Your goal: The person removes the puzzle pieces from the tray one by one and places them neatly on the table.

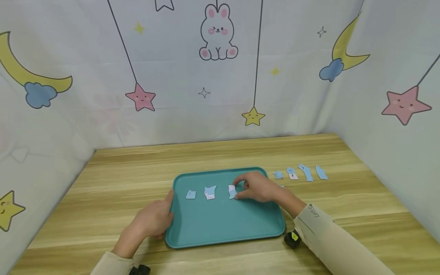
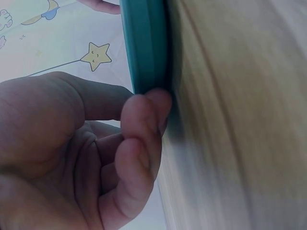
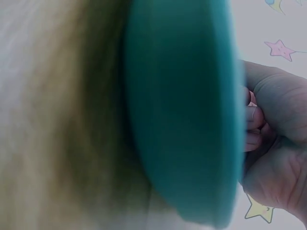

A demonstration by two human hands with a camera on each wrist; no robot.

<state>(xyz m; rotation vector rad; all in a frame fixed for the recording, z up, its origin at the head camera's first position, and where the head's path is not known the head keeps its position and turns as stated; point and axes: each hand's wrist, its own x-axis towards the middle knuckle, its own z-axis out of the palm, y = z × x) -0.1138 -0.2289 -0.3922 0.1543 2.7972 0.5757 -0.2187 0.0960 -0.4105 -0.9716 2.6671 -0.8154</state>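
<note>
Teal tray (image 1: 223,229) at the frame's lower centre, on the table (image 1: 137,164); left hand (image 1: 154,217) grips its left rim; right hand (image 1: 257,187) has its grip pinching a blue-and-white piece (image 1: 232,192) just below frame centre, within the tray.

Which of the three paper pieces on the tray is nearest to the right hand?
The rightmost piece on the tray: the right hand has thumb and finger at its edges. The middle piece and left piece lie untouched.

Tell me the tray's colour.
The tray is plain teal, a blue-green; it shows best in the head view.
</note>
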